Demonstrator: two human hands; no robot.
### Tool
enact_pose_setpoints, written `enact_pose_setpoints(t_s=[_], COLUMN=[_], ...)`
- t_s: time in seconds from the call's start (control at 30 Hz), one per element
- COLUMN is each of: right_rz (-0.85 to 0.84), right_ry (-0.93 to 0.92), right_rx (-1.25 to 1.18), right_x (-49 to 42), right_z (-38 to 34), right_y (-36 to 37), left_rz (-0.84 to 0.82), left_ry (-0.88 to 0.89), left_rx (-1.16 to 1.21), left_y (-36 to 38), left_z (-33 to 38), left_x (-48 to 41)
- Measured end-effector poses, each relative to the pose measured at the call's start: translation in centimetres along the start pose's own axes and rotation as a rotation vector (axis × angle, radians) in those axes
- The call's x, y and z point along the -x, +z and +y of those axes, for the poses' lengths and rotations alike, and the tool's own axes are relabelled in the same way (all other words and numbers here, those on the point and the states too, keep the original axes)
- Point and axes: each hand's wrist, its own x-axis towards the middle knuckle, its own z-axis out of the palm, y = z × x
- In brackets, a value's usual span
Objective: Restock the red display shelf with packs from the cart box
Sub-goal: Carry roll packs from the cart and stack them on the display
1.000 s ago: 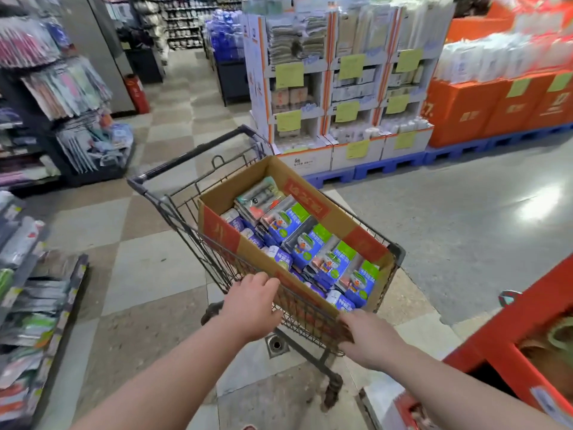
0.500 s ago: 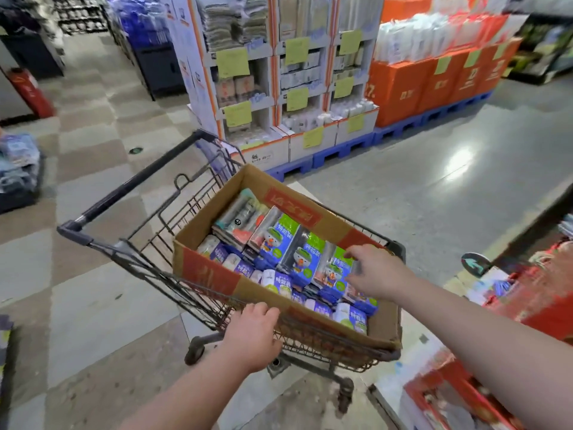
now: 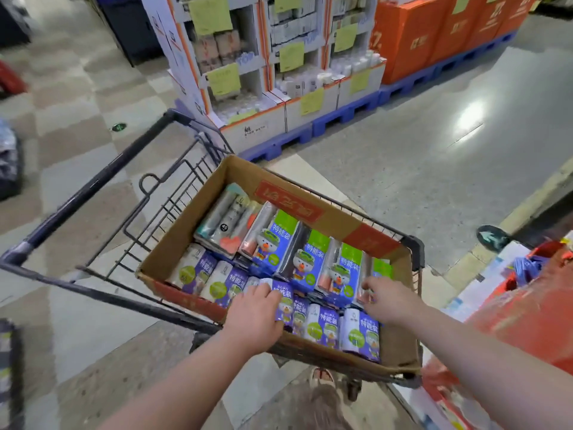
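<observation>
A brown cardboard box sits in a wire shopping cart and holds several blue, green and purple packs. My left hand lies on a purple roll pack in the near row, fingers curled over its top. My right hand pinches the near end of a blue and green pack at the box's right side. Another such pack lies beside it. The red display shelf stands at the right edge, partly out of view.
A white cardboard display on blue pallets stands beyond the cart. Orange boxes fill the far right. Grey polished floor spreads between the cart and those stacks. Racks edge the left side.
My left hand left the cart's near rim and moved into the box onto a purple pack. My right hand slid nearer along the right-side packs. The view tilted down and closer.
</observation>
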Motion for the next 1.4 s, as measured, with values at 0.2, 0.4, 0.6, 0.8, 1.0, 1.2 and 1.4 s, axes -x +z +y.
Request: enact_pose_setpoints(t_s=[0.2, 0.4, 0.6, 0.8, 1.0, 1.2, 1.4], right_rz=[-0.219, -0.387, -0.464, -0.476, -0.462, -0.437, -0.513], right_ry=[0.032, 0.157, 0.278, 0.615, 0.788, 0.832, 0.789], right_rx=[-0.047, -0.184, -0.379, -0.784, -1.041, -1.181, -1.361], right_x=[-5.0, -8.6, -10.0, -10.9, -12.4, -12.0, -10.9], right_z=[3.3, 6.4, 6.9, 6.1, 6.3, 5.7, 4.6], right_y=[4.2, 8.9, 12.2, 14.4, 17.4, 17.7, 18.5], left_rz=[-0.186, -0.391, -0.599, -0.605, -0.534, -0.501, -0.478], left_ry=[-0.071, -0.214, -0.462, -0.717, -0.85, -0.912, -0.958], left_rx=[-0.006, 0.03, 0.133, 0.443, 0.567, 0.689, 0.813], left_y=[0.7, 3.8, 6.2, 7.2, 8.1, 9.3, 9.2], left_z=[-0.4, -2.3, -2.8, -2.0, -1.6, -1.2, 0.1], left_x=[-5.9, -9.7, -11.4, -13.3, -14.2, -13.5, -13.6])
